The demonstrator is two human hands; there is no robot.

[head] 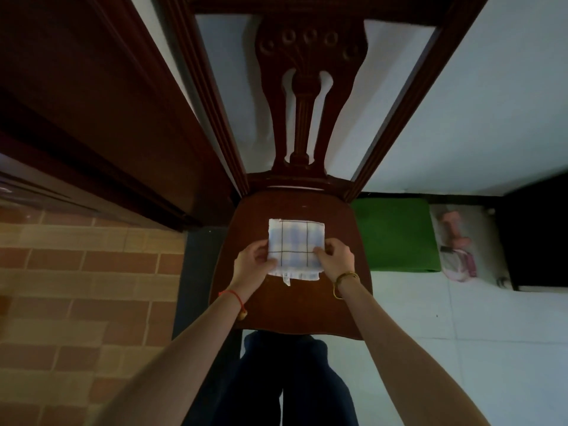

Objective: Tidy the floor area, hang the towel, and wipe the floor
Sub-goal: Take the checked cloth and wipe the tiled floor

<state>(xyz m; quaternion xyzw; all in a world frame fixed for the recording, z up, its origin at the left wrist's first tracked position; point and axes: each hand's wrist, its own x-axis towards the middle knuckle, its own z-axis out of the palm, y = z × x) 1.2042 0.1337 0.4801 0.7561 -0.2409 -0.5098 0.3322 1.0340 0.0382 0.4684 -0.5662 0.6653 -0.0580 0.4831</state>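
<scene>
A small folded towel point(294, 242), white with pale blue checks and dark lines, lies flat on the seat of a dark wooden chair point(295, 305). A white tag hangs from its near edge. My left hand point(252, 262) pinches the towel's near left edge with curled fingers. Its near right edge is pinched by my right hand point(335, 259), thumb on top.
The chair's carved back point(307, 87) rises against a white wall. A dark wooden door frame point(101, 118) stands left, above brick-patterned flooring point(76, 302). A green mat point(396, 235) and a pink-and-white bag point(458, 244) lie on the white tiles at right, beside a black object point(538, 238).
</scene>
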